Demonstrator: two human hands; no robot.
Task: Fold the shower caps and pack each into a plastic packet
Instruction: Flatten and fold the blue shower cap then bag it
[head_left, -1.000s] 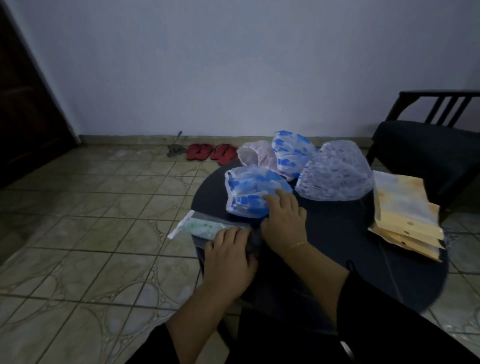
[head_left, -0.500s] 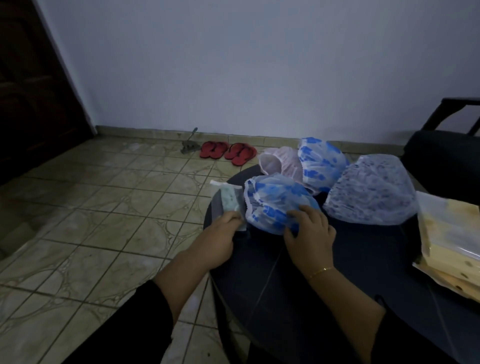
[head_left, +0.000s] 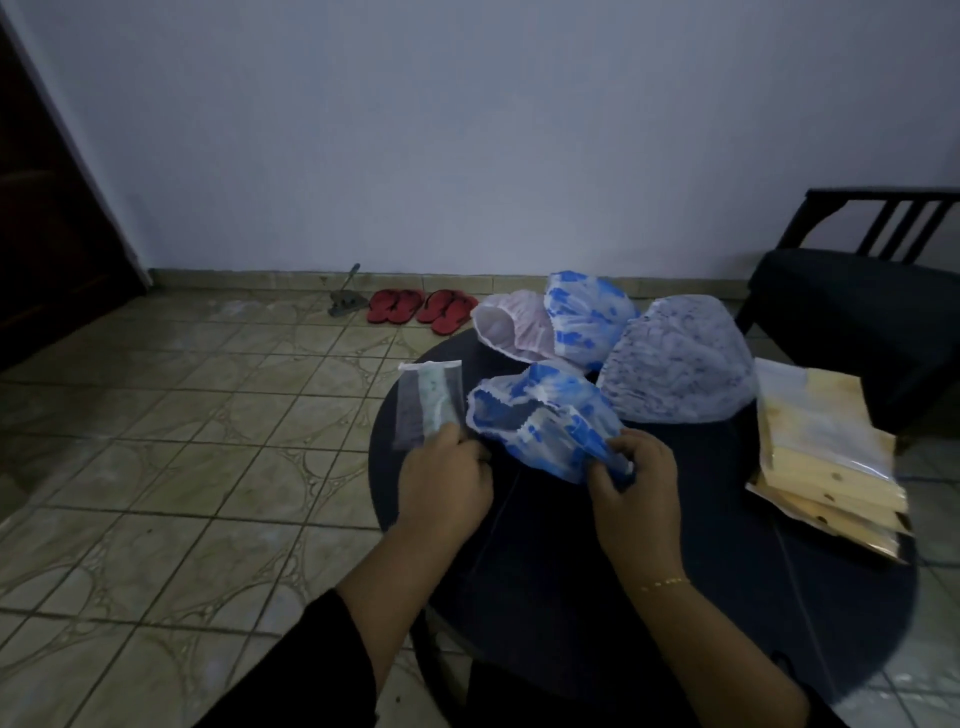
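I see the round dark worktop (head_left: 675, 597) first. On its far side a grey-speckled cap (head_left: 680, 374), a blue cap (head_left: 587, 319) and a pink cap (head_left: 511, 330) sit bunched together. Packet stack (head_left: 826, 457) on the right edge. Near centre, blue-white shower cap (head_left: 540, 421): right hand (head_left: 634, 483) grip pinching its near edge. Left hand (head_left: 447, 478) grip closed on a filled plastic packet (head_left: 428, 402) just beside the cap, at the worktop's left rim.

cap by fingers (head_left: 540, 415): blue-white blotches
far caps: pink (head_left: 511, 327); blue-white (head_left: 587, 317); grey speckled (head_left: 680, 374)
table (head_left: 649, 571): black
sandals (head_left: 421, 309): red
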